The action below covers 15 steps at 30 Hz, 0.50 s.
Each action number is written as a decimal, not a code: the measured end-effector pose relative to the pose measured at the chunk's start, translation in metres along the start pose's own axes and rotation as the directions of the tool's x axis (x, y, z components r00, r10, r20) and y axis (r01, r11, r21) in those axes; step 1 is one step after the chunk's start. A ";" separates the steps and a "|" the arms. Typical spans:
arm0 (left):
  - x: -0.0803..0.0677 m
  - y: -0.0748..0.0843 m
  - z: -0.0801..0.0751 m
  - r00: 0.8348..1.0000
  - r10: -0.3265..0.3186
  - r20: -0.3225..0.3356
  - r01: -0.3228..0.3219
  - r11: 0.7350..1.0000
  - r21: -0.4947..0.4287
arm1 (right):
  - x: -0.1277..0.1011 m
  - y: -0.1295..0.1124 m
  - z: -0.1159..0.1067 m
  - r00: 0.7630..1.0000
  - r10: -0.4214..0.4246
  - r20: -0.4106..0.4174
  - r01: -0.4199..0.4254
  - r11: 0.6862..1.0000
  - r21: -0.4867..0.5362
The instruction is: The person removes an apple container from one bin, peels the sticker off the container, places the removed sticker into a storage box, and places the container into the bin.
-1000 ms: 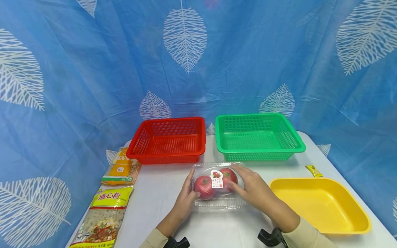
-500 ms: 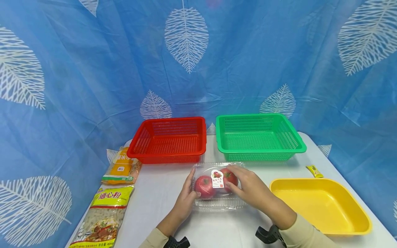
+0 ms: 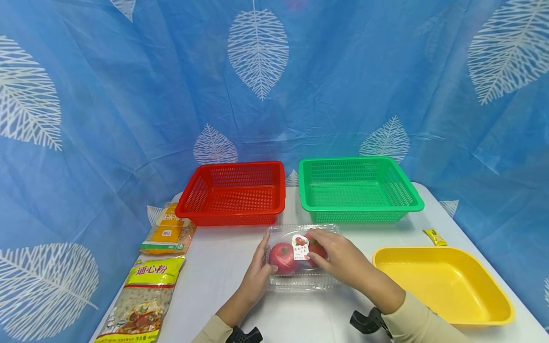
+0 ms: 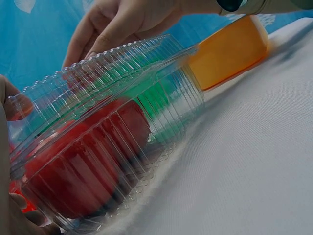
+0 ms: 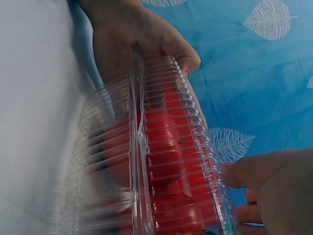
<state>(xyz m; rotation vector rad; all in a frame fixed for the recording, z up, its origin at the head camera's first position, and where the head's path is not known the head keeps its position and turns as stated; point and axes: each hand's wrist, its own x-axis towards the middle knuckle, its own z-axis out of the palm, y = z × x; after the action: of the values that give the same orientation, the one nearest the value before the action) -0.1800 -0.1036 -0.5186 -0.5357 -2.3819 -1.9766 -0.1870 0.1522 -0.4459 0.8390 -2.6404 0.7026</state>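
Note:
A clear plastic clamshell box (image 3: 302, 282) lies on the white table in front of me, with red apples (image 3: 282, 257) inside. A white label (image 3: 301, 247) with a small red fruit picture is on its lid. My left hand (image 3: 255, 276) holds the box's left end, thumb at the near corner and fingers along the side. Over the right part of the lid lies my right hand (image 3: 345, 257), its thumb and fingertips at the label's right edge. That hand partly hides the right apple. In the left wrist view, the right hand's fingers (image 4: 78, 41) rest on the ribbed lid.
Behind the box stand a red basket (image 3: 236, 219) and a green basket (image 3: 360, 214). A yellow basin (image 3: 442, 286) is at the right, with a small yellow packet (image 3: 435, 237) behind it. Two food bags, a macaroni bag (image 3: 143, 300) and an orange bag (image 3: 167, 233), lie at the left.
My right hand has slid left across the lid, its fingertips now at the label and covering more of the right apple. The left hand and the box have stayed put.

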 end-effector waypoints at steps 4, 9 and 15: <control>-0.001 0.000 0.000 1.000 -0.007 -0.001 0.007 1.000 0.000 | 0.001 0.000 0.000 1.000 -0.020 -0.001 0.020 1.000 -0.014; -0.001 0.000 -0.001 1.000 -0.009 0.000 0.009 1.000 -0.009 | 0.003 0.000 0.001 0.999 -0.051 0.000 0.051 0.998 -0.032; 0.000 0.000 0.000 1.000 -0.003 0.008 0.003 1.000 -0.004 | 0.004 -0.003 0.002 0.997 -0.078 0.013 0.078 0.996 -0.048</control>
<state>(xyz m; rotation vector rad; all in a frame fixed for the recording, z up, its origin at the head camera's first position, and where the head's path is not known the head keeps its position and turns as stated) -0.1796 -0.1039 -0.5183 -0.5416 -2.3860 -1.9847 -0.1893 0.1475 -0.4446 0.9294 -2.6078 0.6129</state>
